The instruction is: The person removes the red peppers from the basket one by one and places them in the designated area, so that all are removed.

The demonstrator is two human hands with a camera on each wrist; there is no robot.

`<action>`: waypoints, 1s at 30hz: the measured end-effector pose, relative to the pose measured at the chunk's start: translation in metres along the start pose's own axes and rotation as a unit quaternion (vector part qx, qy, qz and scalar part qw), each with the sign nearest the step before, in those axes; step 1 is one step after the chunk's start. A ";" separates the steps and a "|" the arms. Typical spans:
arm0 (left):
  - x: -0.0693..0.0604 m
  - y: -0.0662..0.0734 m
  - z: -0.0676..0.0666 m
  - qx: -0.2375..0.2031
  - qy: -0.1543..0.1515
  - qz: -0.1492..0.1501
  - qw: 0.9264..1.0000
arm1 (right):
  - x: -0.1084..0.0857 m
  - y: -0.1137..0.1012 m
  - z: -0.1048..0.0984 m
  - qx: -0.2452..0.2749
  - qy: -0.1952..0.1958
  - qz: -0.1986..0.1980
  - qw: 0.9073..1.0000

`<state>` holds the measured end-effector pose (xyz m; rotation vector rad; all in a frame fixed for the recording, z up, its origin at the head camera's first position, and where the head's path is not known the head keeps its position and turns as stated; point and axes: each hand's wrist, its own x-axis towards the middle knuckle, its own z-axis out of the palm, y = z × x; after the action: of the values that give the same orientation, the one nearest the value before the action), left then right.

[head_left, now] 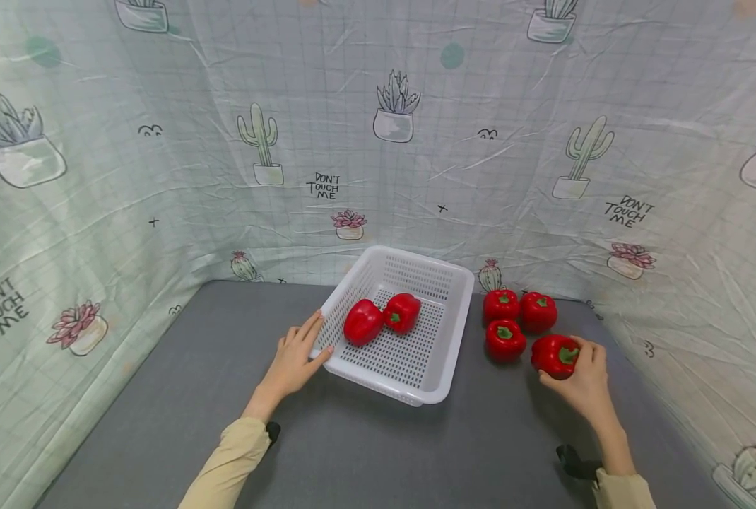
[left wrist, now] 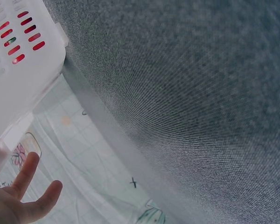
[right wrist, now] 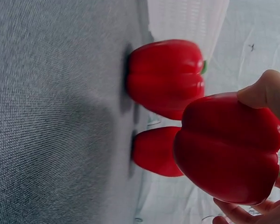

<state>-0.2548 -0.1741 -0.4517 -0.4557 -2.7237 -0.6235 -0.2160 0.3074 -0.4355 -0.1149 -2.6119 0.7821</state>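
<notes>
My right hand [head_left: 586, 382] grips a red bell pepper [head_left: 551, 355] between thumb and fingers, its green stem facing sideways. The right wrist view shows this held bell pepper [right wrist: 228, 149] off the table, with a shadow beneath it. Three more red bell peppers stand close by: one at the front [head_left: 504, 342], two behind it. A white perforated plastic basket [head_left: 438, 375] stands mid-table with two red bell peppers [head_left: 363, 324] inside. Resting on the basket's left front corner is my left hand [head_left: 292, 359], fingers spread and fairly straight; in the left wrist view two fingers [left wrist: 25, 175] extend past the rim.
A dark grey cloth-textured tabletop [head_left: 365, 452] lies under everything. Behind and at both sides hangs a pale curtain [head_left: 480, 170] printed with cacti and potted plants, meeting the table's back edge just beyond the basket and peppers.
</notes>
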 end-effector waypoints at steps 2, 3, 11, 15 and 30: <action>0.000 0.000 0.001 -0.002 0.004 0.002 1.000 | 0.002 0.003 0.002 0.002 -0.001 -0.001 1.000; 0.000 0.000 0.001 -0.003 0.007 0.003 1.000 | 0.004 0.005 0.003 0.002 -0.001 -0.002 1.000; 0.001 -0.001 0.001 -0.001 0.006 0.004 1.000 | 0.015 0.019 0.010 -0.057 -0.011 -0.018 0.998; 0.002 -0.002 0.000 0.000 -0.003 0.000 1.000 | 0.021 0.024 0.012 -0.065 -0.030 -0.023 0.997; 0.000 -0.001 0.002 -0.002 -0.003 -0.002 1.000 | 0.038 0.031 0.021 -0.087 -0.060 -0.057 0.993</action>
<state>-0.2561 -0.1744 -0.4538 -0.4538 -2.7302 -0.6301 -0.2605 0.3304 -0.4546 0.0326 -2.7685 0.5360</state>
